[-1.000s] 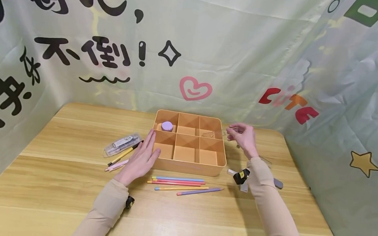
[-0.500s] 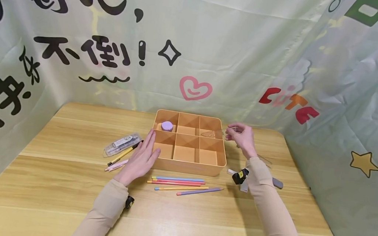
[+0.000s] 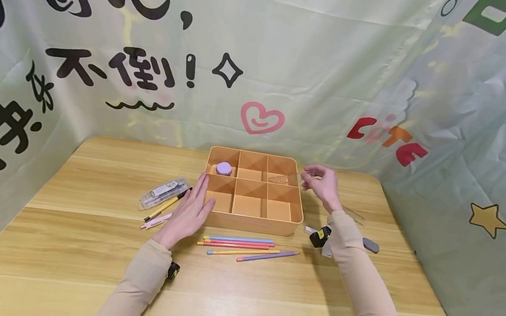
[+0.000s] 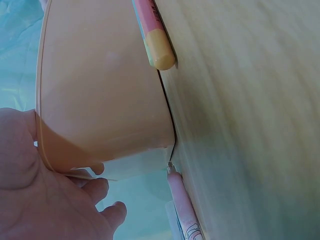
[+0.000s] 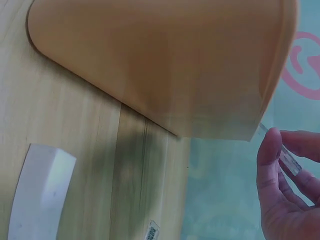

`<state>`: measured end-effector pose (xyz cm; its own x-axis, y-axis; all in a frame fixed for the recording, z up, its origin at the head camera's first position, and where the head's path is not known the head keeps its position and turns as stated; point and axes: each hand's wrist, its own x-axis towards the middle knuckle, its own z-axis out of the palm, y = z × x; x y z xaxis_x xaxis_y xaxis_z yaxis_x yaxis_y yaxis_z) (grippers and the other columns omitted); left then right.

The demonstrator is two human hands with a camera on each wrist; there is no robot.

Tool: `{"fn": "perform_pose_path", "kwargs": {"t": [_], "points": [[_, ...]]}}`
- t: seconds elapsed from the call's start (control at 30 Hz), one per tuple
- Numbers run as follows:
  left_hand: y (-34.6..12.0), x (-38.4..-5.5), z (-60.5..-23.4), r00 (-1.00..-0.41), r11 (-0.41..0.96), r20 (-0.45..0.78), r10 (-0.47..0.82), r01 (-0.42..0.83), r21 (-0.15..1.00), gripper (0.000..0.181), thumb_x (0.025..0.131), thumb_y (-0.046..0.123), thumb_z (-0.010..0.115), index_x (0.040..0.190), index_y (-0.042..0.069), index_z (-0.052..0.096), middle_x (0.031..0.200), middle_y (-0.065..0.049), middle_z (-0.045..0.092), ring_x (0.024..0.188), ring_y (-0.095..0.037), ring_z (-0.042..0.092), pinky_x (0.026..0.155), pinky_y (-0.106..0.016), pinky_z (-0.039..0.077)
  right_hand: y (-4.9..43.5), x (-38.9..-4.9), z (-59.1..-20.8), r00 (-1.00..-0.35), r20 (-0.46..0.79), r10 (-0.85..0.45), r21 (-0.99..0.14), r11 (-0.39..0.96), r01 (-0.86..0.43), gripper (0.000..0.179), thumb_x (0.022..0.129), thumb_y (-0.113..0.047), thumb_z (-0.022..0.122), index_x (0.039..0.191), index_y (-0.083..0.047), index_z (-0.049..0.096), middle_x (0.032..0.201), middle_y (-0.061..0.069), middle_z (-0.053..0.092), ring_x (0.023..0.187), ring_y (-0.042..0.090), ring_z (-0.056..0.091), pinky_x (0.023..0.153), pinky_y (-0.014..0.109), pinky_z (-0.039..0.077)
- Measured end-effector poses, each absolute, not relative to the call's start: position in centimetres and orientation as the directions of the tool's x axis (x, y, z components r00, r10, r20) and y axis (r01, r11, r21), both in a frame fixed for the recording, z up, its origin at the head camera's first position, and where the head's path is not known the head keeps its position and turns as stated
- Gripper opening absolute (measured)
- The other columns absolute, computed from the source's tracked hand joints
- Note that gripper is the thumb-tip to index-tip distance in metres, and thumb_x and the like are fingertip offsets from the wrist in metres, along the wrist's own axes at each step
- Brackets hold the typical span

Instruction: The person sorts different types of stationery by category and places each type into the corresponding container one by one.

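Note:
An orange six-compartment organizer box (image 3: 248,222) sits on the table. My left hand (image 3: 187,217) rests against its left side near the front corner, fingers fairly straight; the left wrist view shows this hand (image 4: 55,205) at the box's corner. At the back right corner my right hand (image 3: 323,186) pinches a thin clear plastic piece (image 5: 290,160) between thumb and fingers. It reaches over the right rim towards the back right compartment, where clear plastic outlines (image 3: 282,179) show. Their exact shape is hard to tell. A purple rounded item (image 3: 224,168) lies in the back left compartment.
Several colored pencils (image 3: 246,247) lie before the box. Left of it are a clear case (image 3: 164,193), a yellow pen (image 3: 162,208) and a pink pen (image 3: 155,222). Near my right forearm are a white block (image 5: 42,195), a grey item (image 3: 370,245) and another clear piece (image 3: 354,215).
My right hand has shifted slightly left, bringing the clear plastic piece further over the back right compartment. The left hand and the box have stayed put.

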<state>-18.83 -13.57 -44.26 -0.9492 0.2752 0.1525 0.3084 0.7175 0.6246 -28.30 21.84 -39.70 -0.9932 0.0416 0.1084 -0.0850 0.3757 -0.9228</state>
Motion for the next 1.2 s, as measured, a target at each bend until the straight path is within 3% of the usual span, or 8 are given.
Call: {"fn": "perform_pose_path", "kwargs": {"t": [0.3, 0.57, 0.93, 1.07, 1.13, 1.2], "points": [[-13.5, -18.8, -44.2, -0.949, 0.715, 0.152, 0.277, 0.310, 0.627, 0.066, 0.110, 0.026, 0.036, 0.158, -0.008, 0.006, 0.170, -0.022, 0.000, 0.155, -0.042, 0.016, 0.125, -0.064, 0.012, 22.4, -27.8, -39.7, -0.996, 0.079, 0.030, -0.929, 0.364, -0.063, 0.042, 0.103, -0.022, 0.055, 0.131, 0.011, 0.057, 0.111, 0.020, 0.061, 0.065, 0.009, 0.068, 0.063, 0.031, 0.063], [-13.5, -18.8, -44.2, -0.949, 0.718, 0.151, 0.277, 0.309, 0.624, 0.065, 0.110, 0.026, 0.036, 0.158, -0.007, 0.006, 0.170, -0.023, 0.000, 0.155, -0.041, 0.016, 0.125, -0.064, 0.012, 23.5, -27.5, -40.1, -0.998, 0.060, 0.023, -0.915, 0.401, -0.046, 0.050, 0.108, -0.035, 0.045, 0.134, 0.006, 0.056, 0.119, 0.025, 0.060, 0.071, 0.005, 0.064, 0.066, 0.033, 0.062], [-13.5, -18.7, -44.3, -0.947, 0.717, 0.162, 0.277, 0.316, 0.621, 0.065, 0.110, 0.025, 0.037, 0.158, -0.008, 0.006, 0.169, -0.023, 0.001, 0.155, -0.042, 0.017, 0.125, -0.065, 0.013, 25.8, -26.7, -40.6, -0.999, 0.041, 0.013, -0.917, 0.397, -0.033, 0.045, 0.108, -0.020, 0.044, 0.139, 0.012, 0.050, 0.100, 0.002, 0.060, 0.076, 0.001, 0.063, 0.069, 0.023, 0.061], [-13.5, -18.7, -44.2, -0.947, 0.717, 0.164, 0.277, 0.317, 0.620, 0.065, 0.110, 0.024, 0.037, 0.157, -0.008, 0.007, 0.169, -0.024, 0.002, 0.155, -0.042, 0.017, 0.124, -0.065, 0.014, 26.9, -26.6, -40.9, -0.999, 0.036, 0.013, -0.885, 0.465, -0.026, 0.044, 0.107, -0.017, 0.043, 0.138, 0.014, 0.049, 0.111, 0.020, 0.061, 0.077, -0.004, 0.059, 0.071, 0.018, 0.059], [-13.5, -18.7, -44.2, -0.947, 0.718, 0.164, 0.277, 0.317, 0.620, 0.065, 0.110, 0.024, 0.037, 0.157, -0.008, 0.007, 0.169, -0.024, 0.002, 0.155, -0.042, 0.017, 0.125, -0.065, 0.014, 27.4, -26.6, -41.0, -1.000, 0.026, 0.011, -0.865, 0.501, -0.017, 0.044, 0.107, -0.016, 0.044, 0.138, 0.014, 0.049, 0.121, 0.032, 0.058, 0.081, -0.002, 0.058, 0.071, 0.016, 0.058], [-13.5, -18.7, -44.2, -0.947, 0.718, 0.162, 0.278, 0.317, 0.620, 0.065, 0.110, 0.025, 0.037, 0.158, -0.008, 0.007, 0.169, -0.023, 0.001, 0.155, -0.042, 0.017, 0.125, -0.065, 0.014, 27.9, -26.6, -41.0, -1.000, 0.016, 0.013, -0.840, 0.542, -0.006, 0.044, 0.106, -0.017, 0.045, 0.138, 0.013, 0.050, 0.128, 0.035, 0.056, 0.087, 0.003, 0.059, 0.072, 0.015, 0.057]]}}
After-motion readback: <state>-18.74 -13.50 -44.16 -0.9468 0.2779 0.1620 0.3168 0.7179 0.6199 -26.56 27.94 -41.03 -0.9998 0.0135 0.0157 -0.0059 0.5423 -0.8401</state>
